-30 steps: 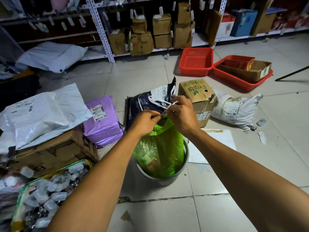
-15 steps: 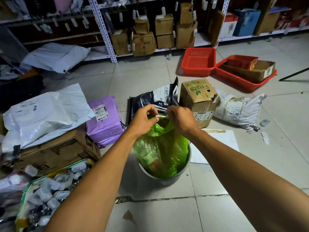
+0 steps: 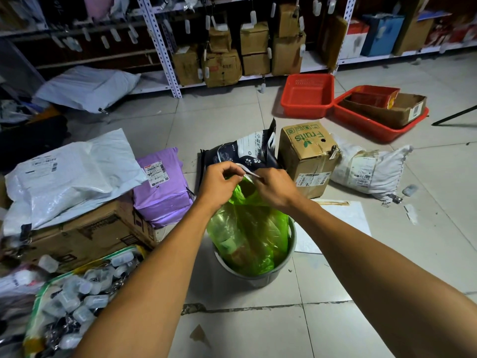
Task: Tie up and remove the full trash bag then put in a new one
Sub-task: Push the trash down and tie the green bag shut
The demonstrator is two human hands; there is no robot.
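A full green trash bag (image 3: 247,233) stands in a round grey bin (image 3: 273,276) on the tiled floor at centre. Its top is gathered into a neck. A white drawstring (image 3: 249,172) runs between my two hands just above that neck. My left hand (image 3: 219,183) pinches the string's left end. My right hand (image 3: 275,188) pinches the right end and rests on the bag's top. The bag's bottom is hidden inside the bin. I see no new bag.
Behind the bin lean a dark pet-food bag (image 3: 242,153) and a "Fruits" carton (image 3: 307,156). A purple parcel (image 3: 162,187), white mailers and a carton (image 3: 85,236) crowd the left. Red baskets (image 3: 307,95) and shelving stand behind. A white sheet (image 3: 338,223) lies right.
My hands have drawn together over the bag's neck, and the white string loop between them has shrunk. The bag stays in the bin.
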